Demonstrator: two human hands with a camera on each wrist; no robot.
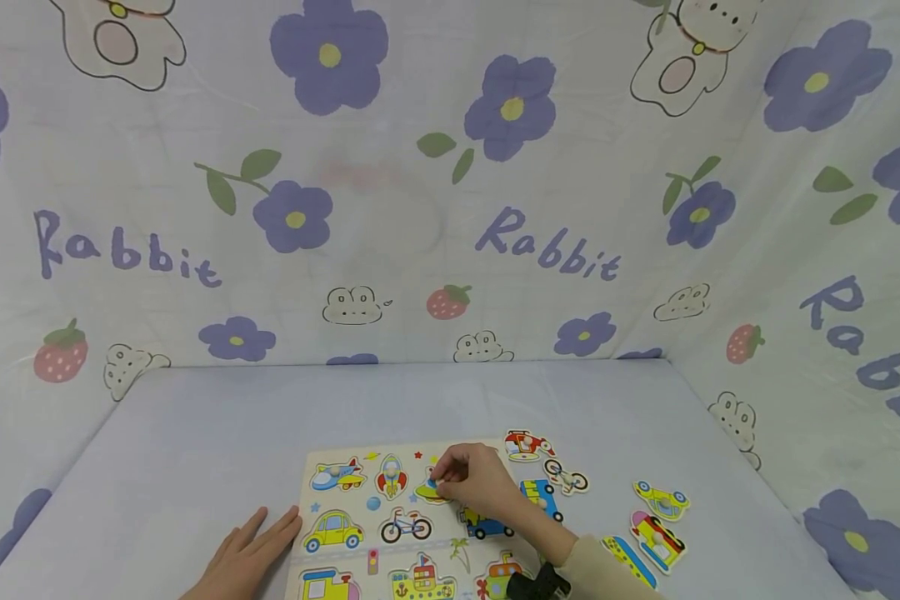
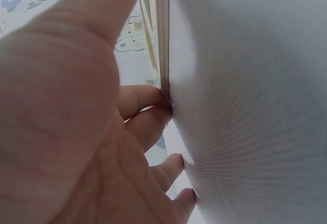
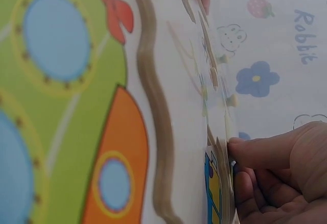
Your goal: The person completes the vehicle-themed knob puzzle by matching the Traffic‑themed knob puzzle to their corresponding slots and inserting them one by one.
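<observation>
A wooden peg puzzle board [image 1: 371, 483] lies on the table with vehicle pictures. My right hand [image 1: 476, 479] reaches over its upper part and pinches a flying-saucer piece [image 1: 425, 493] between thumb and fingertips. The piece is at the saucer's spot on the board; whether it sits fully flat cannot be told. In the right wrist view, the right hand [image 3: 281, 173] has its thumb and fingertips together low over the board, and the pinched piece is mostly hidden. My left hand [image 1: 247, 554] rests on the table with fingers spread, fingertips touching the board's left edge.
Right of the board lie loose pieces: a helicopter [image 1: 525, 446], a motorcycle [image 1: 566, 477], a blue vehicle [image 1: 542, 498], a yellow car [image 1: 661, 500], a red-and-yellow train [image 1: 657, 542] and a long yellow-and-blue piece [image 1: 630, 561]. Patterned cloth walls [image 1: 390, 333] stand behind and beside the table.
</observation>
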